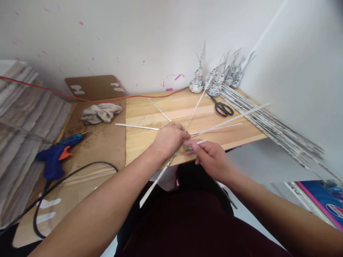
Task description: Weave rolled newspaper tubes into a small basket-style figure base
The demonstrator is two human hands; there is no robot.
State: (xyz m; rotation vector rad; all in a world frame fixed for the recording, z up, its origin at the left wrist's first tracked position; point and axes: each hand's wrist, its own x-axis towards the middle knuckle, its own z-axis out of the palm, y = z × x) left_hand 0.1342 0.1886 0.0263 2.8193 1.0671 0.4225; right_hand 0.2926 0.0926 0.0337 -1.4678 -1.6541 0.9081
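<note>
Several thin rolled-paper sticks cross at one spot on the wooden board (142, 150) and fan outward. My left hand (171, 138) presses down over that crossing, its fingers bent around the sticks. Just to its right, my right hand (211, 157) pinches a paper stick between thumb and fingers, close to the crossing; its fingertips are slightly blurred. One paper stick (158, 180) runs toward me past the board's front edge, another (136, 126) points left, and a third (198, 105) reaches the far right. The crossing itself is mostly hidden under my fingers.
At the back right stand several woven paper gourds (197, 85), with black-handled scissors (223, 108) and a bundle of paper sticks (270, 121) nearby. On the left are a blue glue gun (55, 157), a cloth glove (100, 113) and stacked paper (29, 117). A red cord (102, 101) crosses behind.
</note>
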